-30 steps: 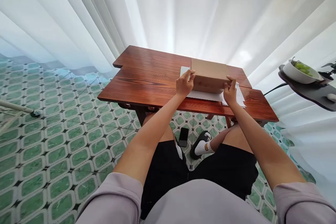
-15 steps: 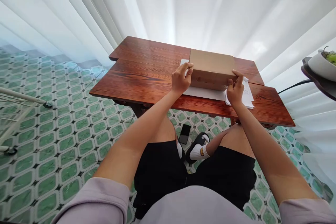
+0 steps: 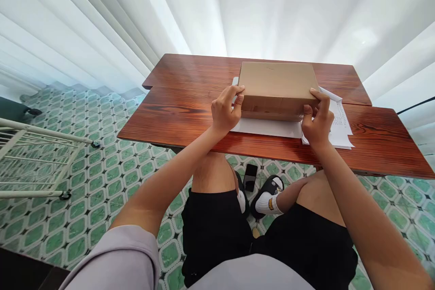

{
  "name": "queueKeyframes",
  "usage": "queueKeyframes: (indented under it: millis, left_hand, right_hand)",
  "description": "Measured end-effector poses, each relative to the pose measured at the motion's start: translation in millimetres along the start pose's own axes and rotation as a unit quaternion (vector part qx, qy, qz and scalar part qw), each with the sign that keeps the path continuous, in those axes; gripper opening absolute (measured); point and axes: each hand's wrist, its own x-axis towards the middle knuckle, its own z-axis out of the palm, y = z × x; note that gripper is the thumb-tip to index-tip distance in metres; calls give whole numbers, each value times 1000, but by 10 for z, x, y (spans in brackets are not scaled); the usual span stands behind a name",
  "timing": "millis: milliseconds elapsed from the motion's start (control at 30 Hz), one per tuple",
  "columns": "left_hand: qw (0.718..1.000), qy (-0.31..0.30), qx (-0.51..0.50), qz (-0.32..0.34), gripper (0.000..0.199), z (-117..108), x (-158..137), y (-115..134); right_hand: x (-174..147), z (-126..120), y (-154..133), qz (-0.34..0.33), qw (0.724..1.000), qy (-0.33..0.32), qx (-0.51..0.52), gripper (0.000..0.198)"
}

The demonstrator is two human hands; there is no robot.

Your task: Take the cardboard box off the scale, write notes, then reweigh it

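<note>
A brown cardboard box [image 3: 277,81] rests over white papers on the wooden table, its top face closed. My left hand [image 3: 227,109] grips the box's near left corner, thumb on the front and index finger along the top edge. On the opposite corner, my right hand [image 3: 317,118] pinches in the same way, fingers on the top and thumb at the front. A flat white sheet [image 3: 268,127] sticks out beneath the box's near side. Beside my right hand lie sheets of paper with writing [image 3: 340,120]. The box's contents are hidden.
The reddish-brown wooden table [image 3: 170,113] stands against white curtains [image 3: 272,9]. A black phone [image 3: 250,177] lies on the green tiled floor between my feet. To the left is a cream metal rack [image 3: 41,158] on casters.
My view has shifted, and more of the box's top now shows. Both hands keep hold of the same two corners. The plant bowl at the right has left the view.
</note>
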Motion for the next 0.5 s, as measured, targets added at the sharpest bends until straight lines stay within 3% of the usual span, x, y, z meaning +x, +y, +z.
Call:
queueKeyframes:
  millis: [267, 500]
  left_hand:
    - [995, -88, -19, 31, 28, -200, 88, -106]
    - [986, -81, 17, 142, 28, -390, 270, -182]
  right_hand:
    - [-26, -67, -29, 7, 1000, -11, -8, 44]
    - [-64, -205, -50, 38, 996, -45, -64, 54]
